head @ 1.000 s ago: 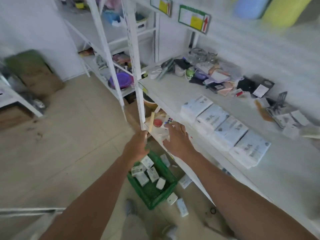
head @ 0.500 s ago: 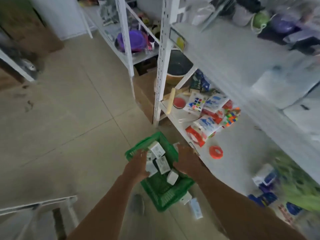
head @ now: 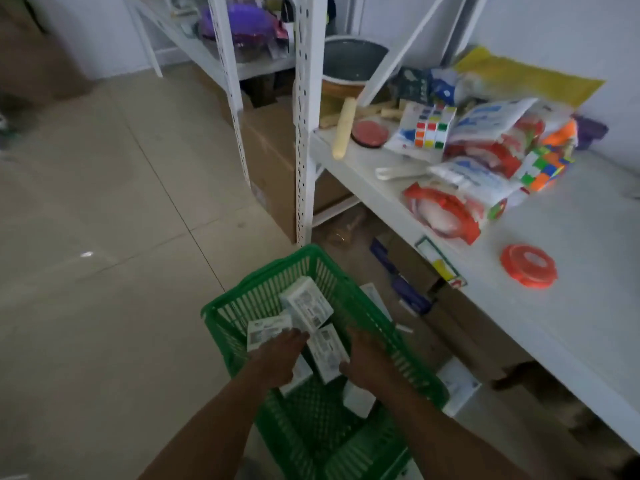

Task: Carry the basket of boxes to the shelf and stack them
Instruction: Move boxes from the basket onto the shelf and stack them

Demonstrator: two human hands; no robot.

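A green plastic basket [head: 408, 372] stands on the floor beside the white shelf [head: 575, 292]. Several small white boxes lie inside it; one [head: 306, 304] leans on the far wall, another [head: 265, 332] lies at the left. Both my hands are down in the basket. My left hand [head: 277, 358] rests palm-down over the left boxes, and its grip is hidden. My right hand [head: 369, 362] has its thumb and fingers closed along the edge of a middle box [head: 325, 353].
The low shelf board holds puzzle cubes [head: 431, 129], packets [head: 485, 140], a red lid [head: 528, 266] and a rolling pin [head: 343, 133]. A shelf post [head: 306, 133] rises just beyond the basket. More white boxes [head: 457, 382] lie on the floor under the shelf, near cardboard cartons [head: 273, 161].
My view has dropped from the upper shelf to the basket on the floor. Both hands have come down from the shelf edge into the basket and onto the boxes.
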